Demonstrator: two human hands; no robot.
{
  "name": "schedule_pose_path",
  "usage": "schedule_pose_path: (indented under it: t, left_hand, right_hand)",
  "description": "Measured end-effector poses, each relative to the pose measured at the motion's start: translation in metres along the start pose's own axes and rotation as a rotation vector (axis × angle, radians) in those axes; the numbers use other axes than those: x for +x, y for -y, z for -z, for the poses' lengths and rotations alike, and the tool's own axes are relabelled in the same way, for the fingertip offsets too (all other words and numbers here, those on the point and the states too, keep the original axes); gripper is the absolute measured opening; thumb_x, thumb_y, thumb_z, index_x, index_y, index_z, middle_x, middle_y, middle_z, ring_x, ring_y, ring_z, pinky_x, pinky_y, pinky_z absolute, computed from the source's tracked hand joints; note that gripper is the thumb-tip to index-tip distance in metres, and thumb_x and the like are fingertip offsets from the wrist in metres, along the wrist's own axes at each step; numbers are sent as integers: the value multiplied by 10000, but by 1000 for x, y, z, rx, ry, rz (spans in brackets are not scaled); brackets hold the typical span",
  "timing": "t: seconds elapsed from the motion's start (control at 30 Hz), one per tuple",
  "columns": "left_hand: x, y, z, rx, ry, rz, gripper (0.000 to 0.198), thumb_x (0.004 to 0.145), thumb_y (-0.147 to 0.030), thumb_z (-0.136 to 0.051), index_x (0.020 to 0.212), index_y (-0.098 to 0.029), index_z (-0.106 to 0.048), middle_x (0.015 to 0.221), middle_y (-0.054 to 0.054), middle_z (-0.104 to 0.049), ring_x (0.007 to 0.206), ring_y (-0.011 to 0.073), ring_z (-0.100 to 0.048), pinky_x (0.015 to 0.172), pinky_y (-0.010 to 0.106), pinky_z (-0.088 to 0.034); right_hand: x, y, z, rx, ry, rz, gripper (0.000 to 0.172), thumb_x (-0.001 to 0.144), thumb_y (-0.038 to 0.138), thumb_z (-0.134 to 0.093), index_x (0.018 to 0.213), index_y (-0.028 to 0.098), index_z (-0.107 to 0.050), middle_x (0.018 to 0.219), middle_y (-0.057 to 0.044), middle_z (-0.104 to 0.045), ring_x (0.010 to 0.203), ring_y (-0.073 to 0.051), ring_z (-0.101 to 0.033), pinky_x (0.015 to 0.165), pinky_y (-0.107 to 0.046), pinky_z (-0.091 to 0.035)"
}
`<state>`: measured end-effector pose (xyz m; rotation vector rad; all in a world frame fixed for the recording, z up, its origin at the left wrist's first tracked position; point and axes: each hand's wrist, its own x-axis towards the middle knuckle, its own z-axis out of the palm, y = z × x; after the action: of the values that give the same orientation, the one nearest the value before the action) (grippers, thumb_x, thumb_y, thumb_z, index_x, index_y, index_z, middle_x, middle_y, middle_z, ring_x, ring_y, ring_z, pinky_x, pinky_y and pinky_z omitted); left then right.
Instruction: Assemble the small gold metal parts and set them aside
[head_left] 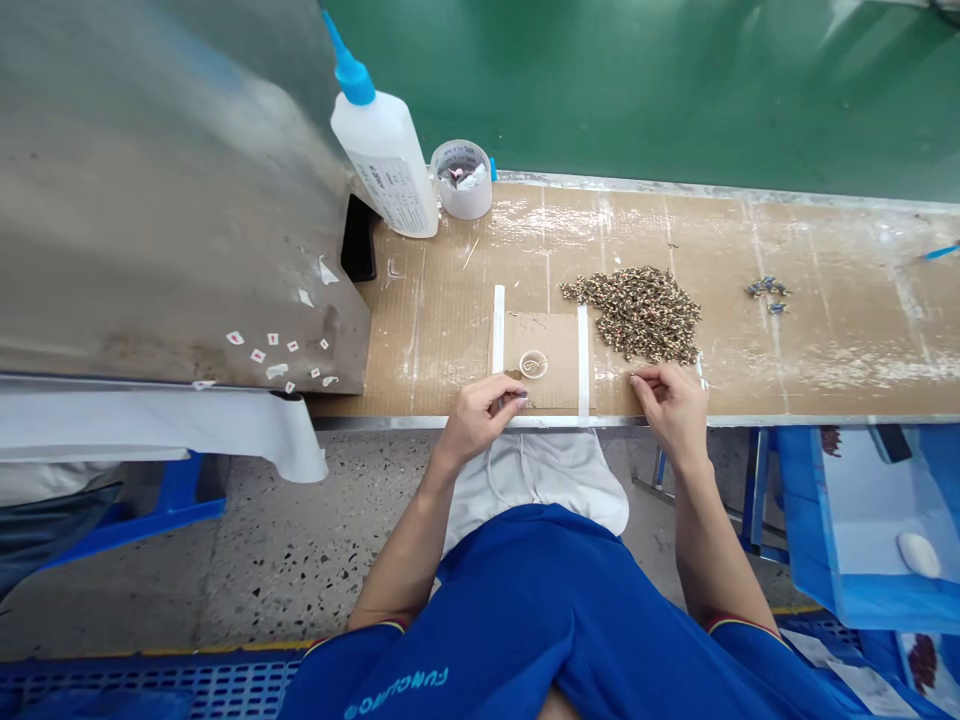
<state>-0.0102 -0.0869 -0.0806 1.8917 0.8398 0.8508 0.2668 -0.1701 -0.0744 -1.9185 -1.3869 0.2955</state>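
My left hand rests at the front edge of the cardboard-covered bench, fingers curled in a pinch on something too small to name, just below a small round clear dish. My right hand is curled at the near edge of a heap of small brownish metal parts, fingertips pinched at the pile's rim. The dish sits on a cardboard patch between two white tape strips.
A white squeeze bottle with a blue nozzle and a small clear cup stand at the back left beside a grey metal machine housing. A few bluish parts lie at the right. Blue bins sit below the bench.
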Motion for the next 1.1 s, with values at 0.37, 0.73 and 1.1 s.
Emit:
schedule_pose_path:
  t: [0.37,0.73,1.1]
  left_hand:
    - [-1,1,-2,54,-7,-32,145,932,-202,-630,817,-141,-693,702,10,-662,538,81,-508,528,200,-399]
    - [1,4,-3,110,12,-101,170,950,-190,-617,798,-139,-675,687,6,-649,583,95,-550,564,206,-413]
    - [1,11,-1,85,69,-129,200,959,-181,-576,773,-151,-645,713,14,-653,644,119,-587,623,227,-447]
  right_hand:
    - [-24,66,-63,664,298,-264,332,803,532,-759,844,206,-713,752,-44,-744,654,-180,-693,579,-293,-572]
    - [-22,75,-73,719,428,-284,373,823,566,-723,857,197,-680,745,-36,-704,605,-149,-641,563,-277,-529]
    - [-15,71,-68,655,569,-146,297,866,481,-697,806,199,-627,738,-29,-679,629,-145,-612,579,-269,-472]
